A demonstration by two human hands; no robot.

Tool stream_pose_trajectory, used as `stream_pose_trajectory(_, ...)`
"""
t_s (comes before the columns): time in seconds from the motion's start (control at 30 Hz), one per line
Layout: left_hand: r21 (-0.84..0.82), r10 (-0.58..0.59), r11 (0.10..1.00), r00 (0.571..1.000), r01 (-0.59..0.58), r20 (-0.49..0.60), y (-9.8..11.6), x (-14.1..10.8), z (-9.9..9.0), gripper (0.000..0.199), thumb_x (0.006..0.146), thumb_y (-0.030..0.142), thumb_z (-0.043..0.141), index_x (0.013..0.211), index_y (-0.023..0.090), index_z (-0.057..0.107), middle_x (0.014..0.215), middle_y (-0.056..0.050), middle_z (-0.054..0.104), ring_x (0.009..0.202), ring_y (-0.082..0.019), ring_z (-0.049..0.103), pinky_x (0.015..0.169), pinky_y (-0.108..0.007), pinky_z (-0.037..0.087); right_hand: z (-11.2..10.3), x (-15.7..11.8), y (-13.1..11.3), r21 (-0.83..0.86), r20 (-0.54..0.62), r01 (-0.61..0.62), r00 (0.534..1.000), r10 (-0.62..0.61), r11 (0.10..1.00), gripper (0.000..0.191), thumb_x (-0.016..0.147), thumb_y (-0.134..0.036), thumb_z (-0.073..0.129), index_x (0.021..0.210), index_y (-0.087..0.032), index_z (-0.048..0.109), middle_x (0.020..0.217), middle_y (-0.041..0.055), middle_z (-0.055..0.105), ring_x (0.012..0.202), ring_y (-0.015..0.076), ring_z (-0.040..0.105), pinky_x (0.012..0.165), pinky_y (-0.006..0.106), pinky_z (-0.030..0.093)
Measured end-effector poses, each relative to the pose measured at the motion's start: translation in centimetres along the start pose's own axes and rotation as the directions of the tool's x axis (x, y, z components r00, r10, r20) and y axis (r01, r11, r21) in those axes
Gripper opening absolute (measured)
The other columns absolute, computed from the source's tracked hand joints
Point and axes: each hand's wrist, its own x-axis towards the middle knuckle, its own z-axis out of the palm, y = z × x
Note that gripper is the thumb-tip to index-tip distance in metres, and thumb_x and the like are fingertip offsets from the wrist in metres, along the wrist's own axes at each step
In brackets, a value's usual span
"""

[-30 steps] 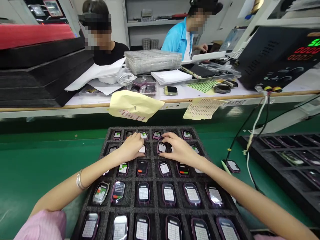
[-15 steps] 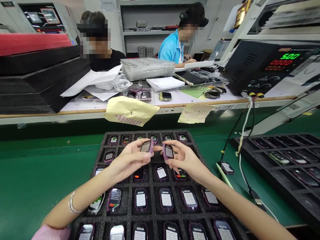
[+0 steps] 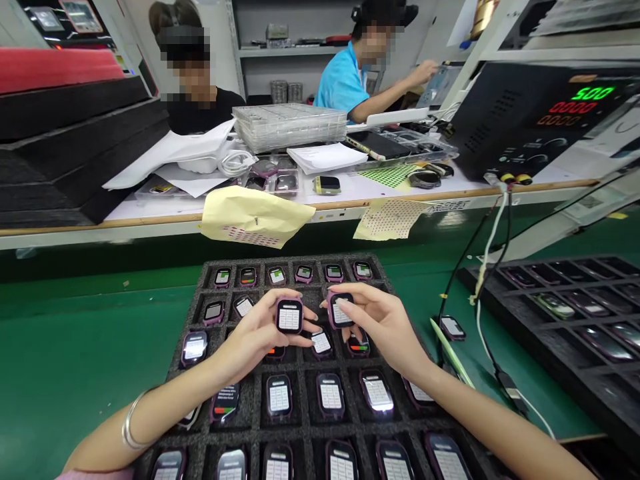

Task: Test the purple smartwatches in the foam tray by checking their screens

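My left hand grips a purple smartwatch body by its edges, its lit screen showing a white grid and turned toward me. In my right hand is a second purple smartwatch body, held at the sides with the thumb over its lit screen. Both are raised above a black foam tray whose compartments hold several similar watch bodies, many with lit screens. Beneath my hands, some compartments are partly hidden.
A second foam tray with watches lies at the right. Nearby are cables, a green strip and one watch. Behind, a shelf carries stacked black foam, clear trays and a power supply. Two people sit beyond.
The watch in my left hand has turned so its lit screen faces me. My right thumb has moved onto the other watch's screen. The person in blue has raised an arm.
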Motion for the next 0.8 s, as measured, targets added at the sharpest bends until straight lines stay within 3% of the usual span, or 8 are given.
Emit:
stream_pose_trajectory(0.17,0.098,0.065,0.993,0.998,-0.065,0.006,-0.5,-0.1,0.2,0.023,0.089,0.017,0.052,0.112,0.019,0.048,0.103,-0.010,0.062,0.094,-0.023,0.064,0.079,-0.038,0.055,0.0,-0.3,0.0,-0.011,0.027,-0.005,1.000,0.005,1.000,0.019,0.088,-0.029,0.063,0.104,-0.020,0.067,0.083,0.0034,0.066,0.050,0.0098,0.056,0.041,0.017,0.043)
stream_pose_trajectory(0.33,0.138,0.072,0.988,0.997,-0.069,-0.017,-0.6,0.1,0.1,0.019,0.093,0.024,0.051,0.109,0.015,0.051,0.091,-0.008,0.063,0.083,-0.018,0.065,0.065,-0.028,0.056,0.0,-0.7,-0.5,-0.026,0.072,0.002,0.997,0.000,1.000,0.021,0.091,-0.028,0.059,0.111,-0.022,0.065,0.080,0.0023,0.064,0.055,0.0117,0.060,0.044,0.018,0.043)
stream_pose_trajectory(0.6,0.018,0.086,0.996,0.996,-0.086,0.004,-0.6,-0.3,0.2,0.043,0.084,0.011,0.050,0.125,0.021,0.044,0.101,-0.009,0.062,0.093,-0.022,0.063,0.078,-0.037,0.055,0.3,-0.9,-0.3,-0.031,0.028,-0.039,0.999,0.040,0.999,0.027,0.085,-0.034,0.067,0.109,-0.020,0.065,0.074,0.0029,0.063,0.052,0.0144,0.058,0.041,0.021,0.045)
stream_pose_trajectory(0.7,0.008,0.081,0.997,0.997,-0.081,0.018,-0.6,-0.4,0.2,0.043,0.083,0.010,0.052,0.124,0.021,0.046,0.102,-0.009,0.062,0.093,-0.023,0.062,0.078,-0.038,0.054,0.4,-1.1,-0.7,-0.013,0.023,-0.054,0.998,0.054,0.998,0.028,0.084,-0.035,0.069,0.106,-0.020,0.066,0.075,0.0040,0.064,0.051,0.0142,0.058,0.040,0.022,0.047)
stream_pose_trajectory(0.8,0.026,0.083,0.996,0.996,-0.083,0.017,-0.7,-0.4,0.4,0.037,0.086,0.014,0.054,0.122,0.022,0.047,0.101,-0.009,0.062,0.093,-0.022,0.062,0.078,-0.037,0.054,0.7,-2.4,-2.5,0.110,0.165,-0.043,0.986,0.025,0.993,0.036,0.082,-0.032,0.073,0.116,-0.026,0.062,0.088,0.0068,0.067,0.059,0.0172,0.064,0.046,0.024,0.054)
